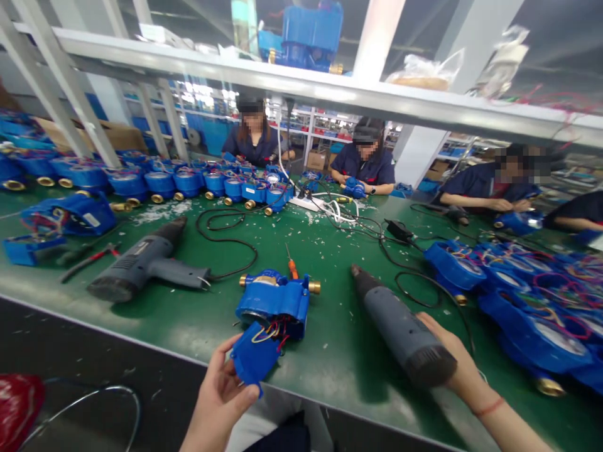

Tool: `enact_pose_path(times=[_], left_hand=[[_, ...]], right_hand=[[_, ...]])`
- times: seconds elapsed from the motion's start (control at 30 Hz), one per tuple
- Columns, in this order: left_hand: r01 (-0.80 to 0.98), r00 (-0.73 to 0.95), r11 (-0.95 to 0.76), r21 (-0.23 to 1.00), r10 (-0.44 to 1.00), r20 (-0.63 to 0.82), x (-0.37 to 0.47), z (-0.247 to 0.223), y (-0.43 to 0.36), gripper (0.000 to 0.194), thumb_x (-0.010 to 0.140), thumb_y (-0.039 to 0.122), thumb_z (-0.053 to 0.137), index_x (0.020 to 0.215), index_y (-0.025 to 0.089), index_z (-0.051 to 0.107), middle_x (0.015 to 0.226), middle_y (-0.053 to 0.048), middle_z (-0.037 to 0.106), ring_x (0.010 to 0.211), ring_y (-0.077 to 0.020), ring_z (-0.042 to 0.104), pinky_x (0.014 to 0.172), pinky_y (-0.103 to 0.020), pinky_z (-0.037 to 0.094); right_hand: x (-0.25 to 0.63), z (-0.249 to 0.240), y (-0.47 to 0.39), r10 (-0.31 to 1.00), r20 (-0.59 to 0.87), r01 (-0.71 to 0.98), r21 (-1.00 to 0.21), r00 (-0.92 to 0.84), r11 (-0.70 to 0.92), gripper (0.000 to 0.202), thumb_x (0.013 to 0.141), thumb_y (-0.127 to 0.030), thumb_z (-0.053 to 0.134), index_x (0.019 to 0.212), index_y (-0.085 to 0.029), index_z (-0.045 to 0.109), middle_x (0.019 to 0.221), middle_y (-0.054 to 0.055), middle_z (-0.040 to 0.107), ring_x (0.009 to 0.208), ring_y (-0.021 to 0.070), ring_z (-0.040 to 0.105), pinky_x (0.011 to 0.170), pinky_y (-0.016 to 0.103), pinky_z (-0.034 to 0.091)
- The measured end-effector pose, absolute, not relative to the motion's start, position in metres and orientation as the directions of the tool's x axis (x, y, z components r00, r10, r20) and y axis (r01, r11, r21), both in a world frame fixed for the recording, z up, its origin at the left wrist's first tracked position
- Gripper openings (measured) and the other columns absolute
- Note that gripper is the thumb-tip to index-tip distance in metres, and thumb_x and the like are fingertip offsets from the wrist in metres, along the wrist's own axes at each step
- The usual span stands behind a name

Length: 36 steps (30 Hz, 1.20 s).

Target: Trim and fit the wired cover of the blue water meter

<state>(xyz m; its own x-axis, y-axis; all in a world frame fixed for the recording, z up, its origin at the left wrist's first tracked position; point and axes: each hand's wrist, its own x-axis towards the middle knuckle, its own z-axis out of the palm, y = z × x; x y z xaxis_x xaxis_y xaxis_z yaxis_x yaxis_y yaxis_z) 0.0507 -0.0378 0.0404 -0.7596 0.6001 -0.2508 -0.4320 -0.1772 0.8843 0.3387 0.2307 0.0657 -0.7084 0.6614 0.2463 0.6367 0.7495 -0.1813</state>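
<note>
At the table's front edge my left hand [221, 392] is closed on a blue plastic cover [257, 353], thumb at its lower rim. Red and yellow wires run from the cover into a blue water meter [271, 300] with brass ends, lying on the green table [325, 367]. To the right, my right hand [447, 348] is wrapped round the handle of a grey heat gun [400, 329], its nozzle pointing away and to the left. The gun's body hides most of those fingers. Behind the meter lies a screwdriver [293, 269] with an orange handle.
A second heat gun [146, 260] and red-handled pliers [94, 258] lie at left. Blue meters line the back left and crowd the right [541, 339]. Black cables and a white power strip [306, 202] cross the middle. Overhead runs a shelf [226, 74]; several people sit opposite.
</note>
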Motion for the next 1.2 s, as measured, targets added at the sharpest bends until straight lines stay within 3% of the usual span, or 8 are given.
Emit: enact_pose_path(times=[0.17,0.27,0.37,0.43,0.53,0.67,0.9,1.2], left_hand=[[-0.478,-0.748,-0.220,0.850,0.609,-0.263,0.055,0.050,-0.035,0.091,0.039,0.041,0.099,0.114,0.023,0.053,0.086,-0.005,0.076,0.076,-0.0237,0.072,0.067,-0.024,0.053],[-0.503,-0.740,-0.222,0.835,0.610,-0.284,0.055,0.050,-0.035,0.093,0.038,0.038,0.100,0.115,0.024,0.051,0.083,-0.003,0.075,0.072,-0.0211,0.071,0.064,-0.022,0.051],[-0.504,-0.740,-0.201,0.840,0.601,-0.301,0.054,0.048,-0.037,0.093,0.036,0.039,0.100,0.113,0.024,0.051,0.081,-0.002,0.074,0.067,-0.0177,0.069,0.062,-0.021,0.051],[-0.486,-0.740,-0.172,0.857,0.602,-0.299,0.055,0.047,-0.037,0.092,0.036,0.040,0.101,0.112,0.024,0.051,0.078,-0.001,0.073,0.067,-0.0180,0.069,0.062,-0.022,0.050],[-0.478,-0.730,-0.134,0.868,0.610,-0.308,0.057,0.047,-0.038,0.092,0.036,0.041,0.101,0.111,0.024,0.051,0.077,-0.001,0.072,0.071,-0.0208,0.070,0.061,-0.022,0.051],[-0.491,-0.727,-0.112,0.864,0.599,-0.336,0.059,0.052,-0.039,0.092,0.037,0.039,0.101,0.112,0.023,0.051,0.079,-0.001,0.073,0.071,-0.0199,0.071,0.060,-0.021,0.051],[-0.501,-0.727,-0.127,0.856,0.599,-0.337,0.059,0.056,-0.038,0.089,0.037,0.040,0.101,0.110,0.023,0.053,0.084,-0.001,0.074,0.072,-0.0176,0.071,0.062,-0.020,0.053],[-0.422,-0.774,-0.103,0.901,0.559,-0.298,0.065,0.055,-0.038,0.077,0.046,0.035,0.098,0.109,0.025,0.054,0.074,0.004,0.068,0.070,-0.0185,0.071,0.064,-0.023,0.057]], right_hand=[[0.317,0.045,0.265,0.505,0.166,0.504,-0.049,-0.847,0.862,0.040,0.085,-0.015,0.045,0.121,-0.016,0.062,0.120,0.017,0.065,0.105,0.0270,0.066,0.083,0.039,0.058],[0.323,0.050,0.281,0.530,0.113,0.532,-0.015,-0.840,0.847,0.055,0.079,-0.010,0.045,0.131,-0.019,0.058,0.128,0.017,0.064,0.116,0.0320,0.062,0.088,0.049,0.056],[0.323,0.074,0.264,0.562,0.287,0.593,0.030,-0.776,0.804,0.058,0.077,0.000,0.040,0.132,-0.011,0.056,0.125,0.020,0.064,0.115,0.0320,0.061,0.093,0.047,0.052],[0.305,0.094,0.227,0.444,0.502,0.545,0.066,-0.742,0.836,0.040,0.088,-0.010,0.047,0.127,-0.009,0.058,0.116,0.020,0.065,0.106,0.0315,0.062,0.091,0.046,0.051],[0.250,0.108,0.154,0.283,0.663,0.290,-0.104,-0.693,0.951,0.021,0.093,-0.011,0.055,0.113,-0.012,0.062,0.097,0.011,0.065,0.091,0.0201,0.061,0.081,0.034,0.051],[0.170,0.090,0.089,0.211,0.702,0.043,-0.250,-0.680,0.967,0.018,0.091,-0.007,0.060,0.108,-0.009,0.065,0.094,0.009,0.067,0.090,0.0197,0.057,0.081,0.033,0.051],[0.131,0.065,0.081,0.263,0.716,0.079,-0.280,-0.646,0.957,0.012,0.096,-0.015,0.056,0.098,-0.013,0.067,0.091,0.006,0.066,0.088,0.0200,0.054,0.074,0.035,0.042],[0.132,0.058,0.071,0.324,0.729,0.132,-0.310,-0.602,0.942,0.016,0.099,-0.016,0.051,0.096,-0.014,0.067,0.093,0.006,0.068,0.089,0.0192,0.050,0.082,0.037,0.036]])
